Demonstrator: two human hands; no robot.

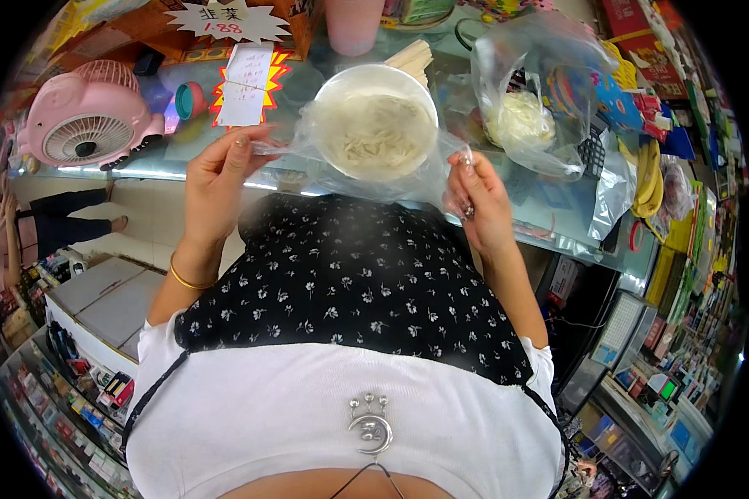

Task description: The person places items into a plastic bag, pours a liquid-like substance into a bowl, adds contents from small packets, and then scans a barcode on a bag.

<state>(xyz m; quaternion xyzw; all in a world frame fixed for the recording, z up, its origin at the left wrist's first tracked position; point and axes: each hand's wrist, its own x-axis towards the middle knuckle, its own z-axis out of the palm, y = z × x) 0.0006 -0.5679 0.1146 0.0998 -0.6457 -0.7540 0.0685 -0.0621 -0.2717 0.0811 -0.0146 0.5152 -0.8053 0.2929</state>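
A round white bowl [434,93] holding noodle-like strips in cloudy liquid stands near the front edge of the glass counter. A clear plastic bag [381,189] lies around and partly over it. My left hand [225,174] pinches one end of the bag between thumb and fingers, left of the bowl. On the right side, my right hand [479,193] is closed on another gathered part of the same bag. The bowl rests between my two hands. Behind the bowl lie pale flat sticks [412,59], perhaps wooden.
Left on the counter are a pink fan [86,125], a pink and teal cup-like item [190,101] and a handwritten paper [243,87]. A pink container [351,25] stands behind. To the right are a bag with pale food [521,121] and bananas [649,181]. Another person [56,221] is far left.
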